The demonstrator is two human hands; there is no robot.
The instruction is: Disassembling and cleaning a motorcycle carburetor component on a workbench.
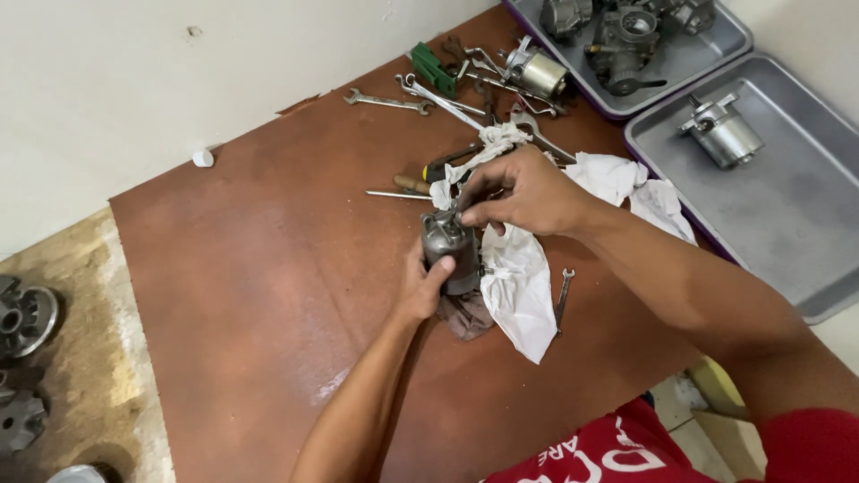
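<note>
While my left hand point(419, 288) wraps around the grey metal cylinder point(450, 252) from the near side, thumb pressed against its wall, my right hand point(523, 192) comes in from the right and pinches at the top of that part with closed fingertips — what exactly they clasp there is too small to tell. The cylinder stands roughly upright over the brown board point(268, 295), about at its middle, with a white rag point(523, 286) lying just to its right and partly under it, and a darker cloth point(465, 315) bunched below my left hand. A small spanner point(564, 298) lies flat on the board just right of the rag. Farther off sits a loose heap of spanners point(420, 97) and a screwdriver point(400, 193) (its shaft points left), with a green tool point(431, 67) at the far edge. Off to the far right, two grey trays touch the board's edge — the nearer tray point(787, 215) holds one cylindrical metal part point(723, 132), the farther tray point(689, 67) several carburettor-like castings point(626, 36). At the left edge, on the bare floor, lie dark toothed metal pieces point(25, 317).
</note>
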